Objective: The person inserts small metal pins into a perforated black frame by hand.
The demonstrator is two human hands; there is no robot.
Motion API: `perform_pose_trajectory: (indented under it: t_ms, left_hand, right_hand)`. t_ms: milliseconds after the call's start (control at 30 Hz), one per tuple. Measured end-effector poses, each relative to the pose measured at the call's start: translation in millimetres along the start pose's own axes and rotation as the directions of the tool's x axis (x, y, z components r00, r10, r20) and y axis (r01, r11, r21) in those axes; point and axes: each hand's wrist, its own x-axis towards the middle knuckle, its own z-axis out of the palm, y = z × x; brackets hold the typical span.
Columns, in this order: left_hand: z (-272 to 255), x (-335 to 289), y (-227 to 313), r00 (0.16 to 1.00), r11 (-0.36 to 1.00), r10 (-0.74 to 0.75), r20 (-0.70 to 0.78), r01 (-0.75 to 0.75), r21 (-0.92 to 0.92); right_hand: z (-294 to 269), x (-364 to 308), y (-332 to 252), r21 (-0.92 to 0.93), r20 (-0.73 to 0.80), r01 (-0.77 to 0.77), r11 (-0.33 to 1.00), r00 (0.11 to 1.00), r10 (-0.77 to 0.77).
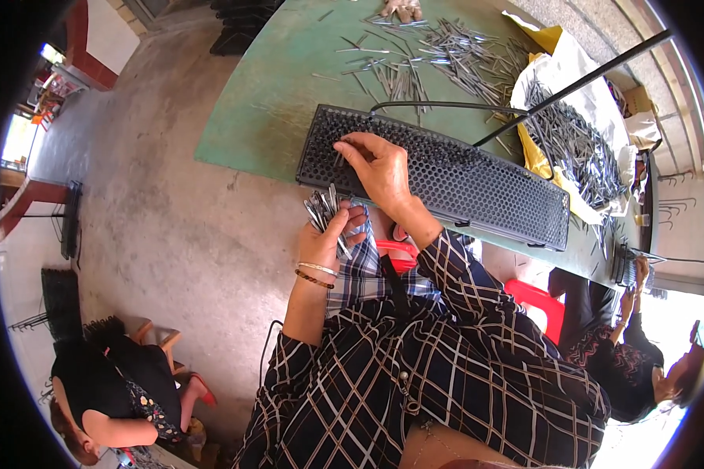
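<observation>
A bunch of thin metal strips (321,209) is gripped in my left hand (317,244), just off the table's near edge. My right hand (382,168) hovers over the left end of a long black rack (485,187) full of round holes. Its thumb and forefinger are pinched on a slim metal strip (339,159), partly hidden by the fingers. Dark pieces stand in the holes at the rack's left end and along its far side. Whether the strip touches a hole is too small to tell.
Loose metal strips (454,55) lie heaped on the green table (250,117), near another person's hand (403,9). A white and yellow sack (536,160) holds many more. A black rod frame (587,87) slants above the rack. Co-workers sit at lower left and right, beside a red stool (544,301).
</observation>
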Motion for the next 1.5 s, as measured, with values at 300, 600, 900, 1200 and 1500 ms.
perform_pose_trajectory:
  t_ms: [300, 600, 900, 1200, 1500]
  left_hand:
    - [-0.5, 0.1, 1.0, 1.000, 1.000, -0.015, -0.016, 0.015, 0.008]
    - [3.7, -1.3, 3.5, 1.000, 0.999, -0.027, -0.009, 0.027, 0.020]
    - [-0.2, -0.2, 1.5, 0.999, 0.997, -0.034, 0.016, 0.033, 0.069]
    - [2.1, -0.1, 1.3, 0.999, 0.999, -0.033, 0.042, 0.032, 0.031]
    - [1.0, -6.2, 7.2, 0.998, 0.999, -0.001, 0.066, -0.002, 0.039]
  right_hand:
    - [7.4, -4.0, 4.8, -0.033, -0.007, -0.006, 0.999, 1.000, 0.006]
    - [5.8, -0.2, 11.3, -0.179, 0.073, 0.361, 0.915, 0.933, -0.354]
    - [3.8, 0.5, 9.4, -0.205, 0.217, 0.483, 0.851, 0.870, -0.442]
    - [-2.4, -5.6, 18.9, -0.308, 0.222, 0.542, 0.782, 0.840, -0.495]
    - [-15.1, -12.0, -13.1, -0.003, 0.393, -0.040, 0.999, 0.919, 0.038]
